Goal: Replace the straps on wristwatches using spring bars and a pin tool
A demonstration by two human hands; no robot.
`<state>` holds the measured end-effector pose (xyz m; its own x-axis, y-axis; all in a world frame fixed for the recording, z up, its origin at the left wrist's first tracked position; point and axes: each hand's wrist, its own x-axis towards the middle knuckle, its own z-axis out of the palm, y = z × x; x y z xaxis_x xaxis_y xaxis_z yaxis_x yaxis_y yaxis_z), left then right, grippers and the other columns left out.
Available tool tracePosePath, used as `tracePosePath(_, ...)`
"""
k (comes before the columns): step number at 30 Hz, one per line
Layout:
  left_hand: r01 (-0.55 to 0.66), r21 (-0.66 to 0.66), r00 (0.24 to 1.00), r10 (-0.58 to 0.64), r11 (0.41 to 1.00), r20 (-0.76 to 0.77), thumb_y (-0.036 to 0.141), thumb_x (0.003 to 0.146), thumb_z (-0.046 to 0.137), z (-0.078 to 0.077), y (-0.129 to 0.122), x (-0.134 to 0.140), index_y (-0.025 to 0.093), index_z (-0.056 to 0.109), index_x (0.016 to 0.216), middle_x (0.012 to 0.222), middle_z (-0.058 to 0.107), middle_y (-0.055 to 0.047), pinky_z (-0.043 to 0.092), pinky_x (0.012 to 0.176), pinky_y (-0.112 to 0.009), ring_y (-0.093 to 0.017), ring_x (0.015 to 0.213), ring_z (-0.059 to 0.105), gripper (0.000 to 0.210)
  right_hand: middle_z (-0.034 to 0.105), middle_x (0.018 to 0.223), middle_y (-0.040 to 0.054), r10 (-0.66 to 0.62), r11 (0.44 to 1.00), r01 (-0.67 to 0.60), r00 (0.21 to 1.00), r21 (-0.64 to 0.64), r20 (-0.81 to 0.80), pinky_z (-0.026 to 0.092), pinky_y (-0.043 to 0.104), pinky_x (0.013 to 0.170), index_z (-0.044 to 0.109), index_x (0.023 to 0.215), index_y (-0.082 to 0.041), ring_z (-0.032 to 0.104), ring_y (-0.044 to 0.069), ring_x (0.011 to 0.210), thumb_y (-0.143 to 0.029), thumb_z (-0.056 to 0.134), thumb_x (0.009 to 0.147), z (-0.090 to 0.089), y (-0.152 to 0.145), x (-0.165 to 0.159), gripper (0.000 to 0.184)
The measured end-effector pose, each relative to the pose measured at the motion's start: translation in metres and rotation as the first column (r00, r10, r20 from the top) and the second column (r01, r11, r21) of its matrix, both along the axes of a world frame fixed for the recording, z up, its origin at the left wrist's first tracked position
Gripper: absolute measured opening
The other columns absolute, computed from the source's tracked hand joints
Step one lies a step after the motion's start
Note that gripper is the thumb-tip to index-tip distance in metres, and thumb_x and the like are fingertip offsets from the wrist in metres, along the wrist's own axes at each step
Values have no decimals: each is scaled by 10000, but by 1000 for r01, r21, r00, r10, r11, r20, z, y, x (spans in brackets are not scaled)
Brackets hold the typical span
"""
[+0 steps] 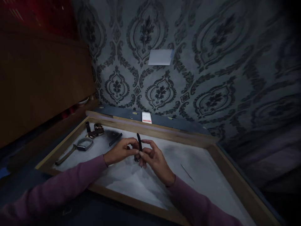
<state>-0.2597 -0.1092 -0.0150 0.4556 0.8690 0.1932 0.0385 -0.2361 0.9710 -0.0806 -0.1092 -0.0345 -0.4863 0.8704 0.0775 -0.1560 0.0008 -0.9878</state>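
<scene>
L hand point(122, 151) comes in from 8, fingers curled; R hand point(156, 158) from 4, index twd 10. Both pinch a dark strap point(139, 142) btwn 'em, over the wood-sided tray point(188, 139). From here its long axis runs approx 12–6, free tip up, leaning twd 11. Grey watch point(85, 144) nr 9, thin rod point(187, 172) nr 4.

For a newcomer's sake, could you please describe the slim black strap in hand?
Find the shallow, white-floored wooden tray. Over its middle, the left hand and right hand hold the slim black strap, its tip jutting free. Unlike the dark strip lying nearby, it is gripped.
</scene>
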Motion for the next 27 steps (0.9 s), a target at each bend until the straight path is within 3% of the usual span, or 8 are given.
tracePosePath(8,51,2,994,-50,999,-95,356,796,681,3,-2,0,136,570,721,797,596,-18,434,567,-221,-125,622,602,257,631,719,-29,76,997,-76,997,35,-3,409,220,448,404,1172,-216,586,111,478,-539,666,824,-1,-5,0,541)
tracePosePath(12,-36,-12,998,35,999,-49,262,793,639,-5,-2,2,143,570,753,720,595,0,427,557,-207,-134,650,586,143,608,708,-44,56,998,-56,998,39,3,402,223,469,419,1164,-220,574,105,483,-530,689,805,-1,-5,1,546)
tracePosePath(16,-70,-58,998,70,996,-8,327,790,634,-9,2,3,145,570,787,704,586,4,416,504,-201,-121,601,552,193,615,753,-35,35,999,-34,999,34,-24,424,244,526,451,1133,-234,608,124,557,-475,746,762,1,-4,1,531)
tracePosePath(21,-20,-104,999,25,994,46,377,803,642,-6,0,5,148,553,804,699,600,-8,482,569,-240,-142,635,595,246,644,751,-23,32,999,-30,997,28,-71,424,243,517,457,1120,-222,603,121,538,-489,740,762,2,-2,1,528)
tracePosePath(27,93,-122,994,-86,988,66,349,783,731,-3,-4,4,153,567,1013,867,644,-43,473,639,-247,-168,785,615,344,649,655,-45,31,999,-32,994,-9,-101,421,216,457,430,1170,-216,588,114,468,-491,757,747,-1,1,2,601)
